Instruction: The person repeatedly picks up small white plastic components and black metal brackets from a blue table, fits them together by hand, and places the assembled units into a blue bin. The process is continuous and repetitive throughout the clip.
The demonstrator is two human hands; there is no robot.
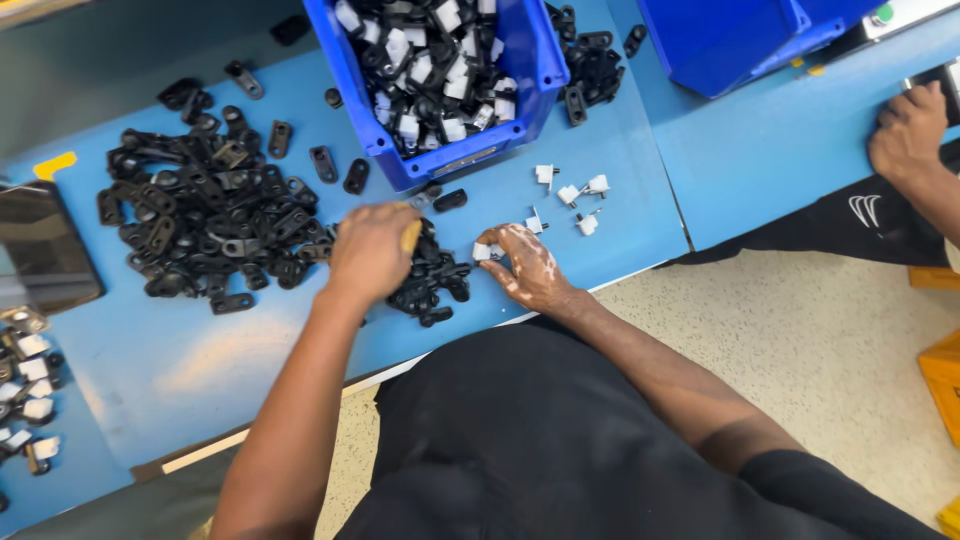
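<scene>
My left hand (pixel 372 250) rests over a small heap of black plastic clips (pixel 440 280) near the front edge of the blue table (pixel 200 360); its fingers curl down among the clips, and what it grips is hidden. My right hand (pixel 528 268) pinches a small white plastic piece (pixel 483 252) just right of that heap. Several more white pieces (pixel 578 195) lie a little beyond it. A large pile of black clips (pixel 210 215) spreads to the left.
A blue bin (pixel 530 60) holding assembled black-and-white parts stands at the back, a second blue bin (pixel 740 40) at the right. Another person's hand (pixel 908 130) rests on the neighbouring table. A dark tray (pixel 40 250) and finished parts (pixel 25 400) lie far left.
</scene>
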